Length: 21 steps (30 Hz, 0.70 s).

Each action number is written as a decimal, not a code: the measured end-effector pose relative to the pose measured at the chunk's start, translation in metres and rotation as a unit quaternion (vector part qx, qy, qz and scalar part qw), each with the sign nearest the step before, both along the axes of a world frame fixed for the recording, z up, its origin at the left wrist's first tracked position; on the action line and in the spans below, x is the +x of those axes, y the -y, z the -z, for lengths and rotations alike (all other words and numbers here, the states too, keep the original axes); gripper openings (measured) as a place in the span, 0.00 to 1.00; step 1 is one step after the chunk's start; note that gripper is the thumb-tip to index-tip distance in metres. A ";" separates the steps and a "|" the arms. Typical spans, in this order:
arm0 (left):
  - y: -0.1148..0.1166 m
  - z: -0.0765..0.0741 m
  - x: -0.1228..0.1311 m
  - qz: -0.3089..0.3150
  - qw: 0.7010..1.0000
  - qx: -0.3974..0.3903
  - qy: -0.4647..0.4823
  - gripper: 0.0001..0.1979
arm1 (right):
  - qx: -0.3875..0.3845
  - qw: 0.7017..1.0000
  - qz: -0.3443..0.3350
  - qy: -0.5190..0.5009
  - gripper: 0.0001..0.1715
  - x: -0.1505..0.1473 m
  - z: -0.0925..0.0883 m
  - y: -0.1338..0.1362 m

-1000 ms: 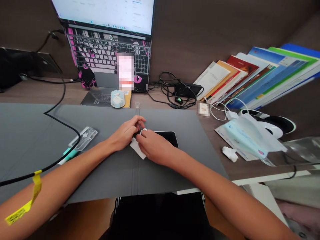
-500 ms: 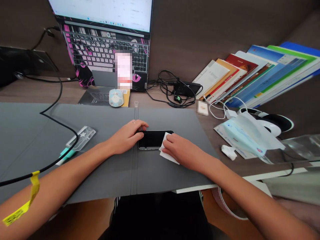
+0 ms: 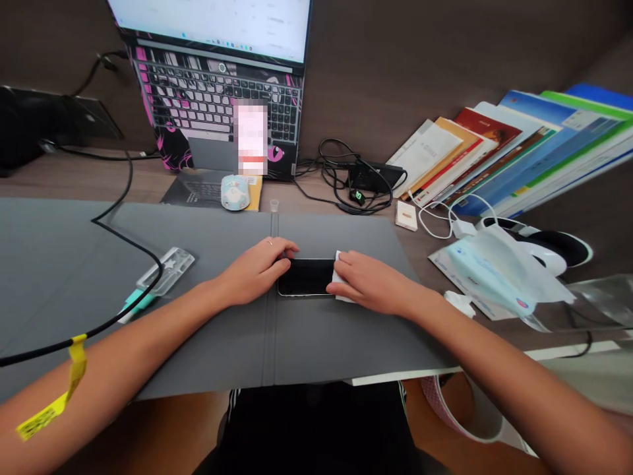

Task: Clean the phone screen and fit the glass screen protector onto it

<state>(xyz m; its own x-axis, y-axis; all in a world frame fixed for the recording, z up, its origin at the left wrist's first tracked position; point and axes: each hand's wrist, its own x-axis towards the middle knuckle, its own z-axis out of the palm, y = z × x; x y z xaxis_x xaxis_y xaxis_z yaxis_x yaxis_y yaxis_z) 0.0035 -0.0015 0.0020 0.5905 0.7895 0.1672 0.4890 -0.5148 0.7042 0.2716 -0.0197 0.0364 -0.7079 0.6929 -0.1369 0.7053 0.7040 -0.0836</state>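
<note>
A black phone (image 3: 306, 277) lies screen-up on the grey mat (image 3: 198, 316) in the middle of the desk. My left hand (image 3: 257, 267) rests on its left end, fingers curled against the edge and holding it still. My right hand (image 3: 368, 284) presses a small white wipe (image 3: 338, 276) flat onto the right part of the screen. Most of the wipe is hidden under my fingers.
An open laptop (image 3: 217, 92) stands at the back. A black cable (image 3: 123, 218) crosses the mat at left, near a clear plastic case (image 3: 165, 270). Tangled chargers (image 3: 356, 178), fanned books (image 3: 509, 152), a packet (image 3: 489, 270) and a crumpled tissue (image 3: 457, 302) lie at right.
Both hands first held the white wipe beside the phone. Then my left hand moved to the phone's left end and my right hand brought the wipe onto the screen, sliding it leftward.
</note>
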 end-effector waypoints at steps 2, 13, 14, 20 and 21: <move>0.000 0.001 0.000 -0.006 1.000 0.001 0.002 0.16 | 0.008 1.000 0.006 0.005 0.25 -0.002 0.002 -0.005; 0.000 0.006 0.002 -0.005 1.000 0.003 0.012 0.15 | -0.024 0.999 0.030 0.033 0.32 -0.001 -0.001 0.037; 0.000 0.006 0.003 -0.006 1.000 0.002 0.012 0.14 | -0.028 0.999 0.032 0.033 0.31 -0.002 -0.001 0.035; 0.001 0.006 0.002 -0.004 1.000 0.000 0.008 0.14 | -0.029 0.998 0.050 0.023 0.31 -0.006 0.003 0.005; 0.001 0.006 0.002 -0.003 1.000 0.000 0.009 0.14 | -0.022 0.998 0.052 0.028 0.31 -0.008 0.003 0.001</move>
